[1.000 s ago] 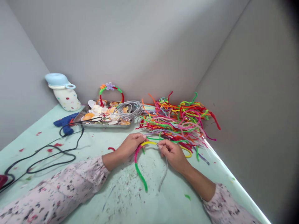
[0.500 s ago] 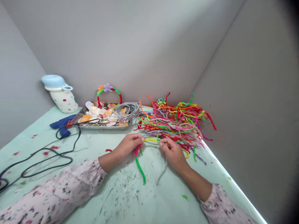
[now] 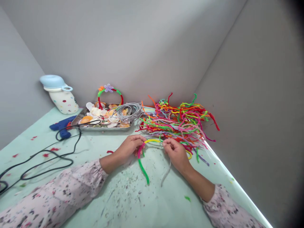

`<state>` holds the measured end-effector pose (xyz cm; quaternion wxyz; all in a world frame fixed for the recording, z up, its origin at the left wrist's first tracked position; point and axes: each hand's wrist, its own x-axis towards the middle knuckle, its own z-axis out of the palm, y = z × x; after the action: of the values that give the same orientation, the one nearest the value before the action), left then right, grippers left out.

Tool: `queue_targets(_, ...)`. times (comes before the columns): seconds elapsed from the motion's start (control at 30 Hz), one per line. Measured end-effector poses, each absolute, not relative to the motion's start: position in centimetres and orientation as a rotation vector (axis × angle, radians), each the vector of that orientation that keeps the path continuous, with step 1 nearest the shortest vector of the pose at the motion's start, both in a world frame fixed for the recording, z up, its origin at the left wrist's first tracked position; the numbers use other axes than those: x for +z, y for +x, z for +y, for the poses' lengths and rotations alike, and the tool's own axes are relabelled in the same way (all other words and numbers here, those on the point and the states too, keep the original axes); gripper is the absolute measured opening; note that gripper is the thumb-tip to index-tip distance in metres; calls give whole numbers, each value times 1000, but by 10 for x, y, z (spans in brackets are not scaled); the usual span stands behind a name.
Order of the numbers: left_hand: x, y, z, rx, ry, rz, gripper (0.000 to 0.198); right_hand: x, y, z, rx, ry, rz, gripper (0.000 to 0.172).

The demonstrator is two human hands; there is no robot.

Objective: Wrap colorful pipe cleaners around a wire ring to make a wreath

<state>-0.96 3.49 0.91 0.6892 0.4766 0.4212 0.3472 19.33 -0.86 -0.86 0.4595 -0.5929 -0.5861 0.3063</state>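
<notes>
A curved wire wrapped in fuzzy pipe cleaner stretches between my two hands. Its yellow part [image 3: 153,140] arches across the gap, a pink part lies at my left fingers, and a green part [image 3: 143,172] hangs below. My left hand [image 3: 130,148] is closed, pinching the wire where pink meets yellow. At the yellow part's other end, my right hand [image 3: 176,155] pinches with thumb and forefinger; what exactly lies under the fingertips is hidden. Bare grey wire [image 3: 166,174] droops beneath that hand. A yellow loop [image 3: 189,154] shows behind it.
Behind my right hand spreads a heap of coloured pipe cleaners [image 3: 175,120]. A metal tray [image 3: 106,129] holds shells, coiled grey wire [image 3: 129,110] and a finished-looking flowered hoop [image 3: 122,98]. Left are a blue glue gun [image 3: 63,125], its black cord [image 3: 47,169] and a bottle [image 3: 63,99].
The yellow part now bows upward more between my hands, and more of it shows near my left fingers. My hands have barely moved; the view has shifted slightly.
</notes>
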Motion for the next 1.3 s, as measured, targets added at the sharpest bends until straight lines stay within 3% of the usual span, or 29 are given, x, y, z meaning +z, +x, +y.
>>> queue_targets(0.3, 10, -9, 35, 764, 1122, 980, 17, -13, 195, -7, 876, -1393, -1448, 10)
queue_targets(0.73, 3, -11, 37, 779, 1248, 989, 19, -14, 194, -6, 891, -1413, -1448, 14)
queue_targets(1.13, -1, -8, 37, 795, 1238, 1016, 19, 25, 223, 52, 53, -1527, -1825, 22)
queue_targets(1.3, -3, -8, 37, 786, 1290, 1021, 18, 24, 230, 79, -42, -1755, -1926, 22)
